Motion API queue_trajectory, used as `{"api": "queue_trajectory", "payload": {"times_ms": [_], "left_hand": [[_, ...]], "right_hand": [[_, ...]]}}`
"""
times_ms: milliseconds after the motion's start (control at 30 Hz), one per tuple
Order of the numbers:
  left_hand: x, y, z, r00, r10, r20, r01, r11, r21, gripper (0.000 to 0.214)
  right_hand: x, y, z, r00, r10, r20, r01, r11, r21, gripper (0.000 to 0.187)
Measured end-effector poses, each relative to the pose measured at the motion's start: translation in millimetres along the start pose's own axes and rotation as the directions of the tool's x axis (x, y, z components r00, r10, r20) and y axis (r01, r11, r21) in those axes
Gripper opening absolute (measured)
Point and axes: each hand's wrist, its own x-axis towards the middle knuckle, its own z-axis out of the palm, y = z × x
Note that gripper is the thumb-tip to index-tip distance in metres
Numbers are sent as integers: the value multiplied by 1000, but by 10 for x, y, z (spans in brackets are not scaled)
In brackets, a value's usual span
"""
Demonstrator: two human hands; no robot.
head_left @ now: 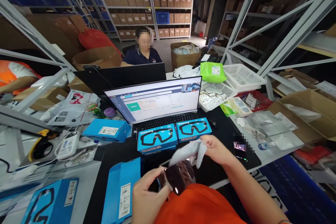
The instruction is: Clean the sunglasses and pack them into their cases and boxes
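Close to my body, my left hand (151,192) grips the edge of a dark tinted lens (181,176), which looks shiny, as if wrapped in clear film. My right hand (214,149) pinches a pale grey cloth or pouch (187,150), which hangs over the top of the lens. Just beyond stand two blue boxes with glasses printed on them, a left box (156,138) and a right box (194,128). An opened blue box (122,190) with a white label lies left of my left hand.
Behind the boxes are a keyboard (168,120) and a lit monitor (157,99). A phone (240,150) and mouse (213,122) lie right. White baskets (243,77) stand at the back right. Another blue box (105,129) lies left. A person (143,50) sits beyond the monitors.
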Motion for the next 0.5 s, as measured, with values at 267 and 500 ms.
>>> {"api": "queue_trajectory", "payload": {"times_ms": [267, 500], "left_hand": [[-207, 30, 61, 958, -64, -280, 54, 998, -41, 22], [-152, 93, 322, 927, 217, -307, -172, 971, 168, 26]], "right_hand": [[-553, 51, -285, 933, 132, -336, -73, 980, 185, 52], [-607, 263, 495, 992, -1, -126, 10, 997, 74, 54]]}}
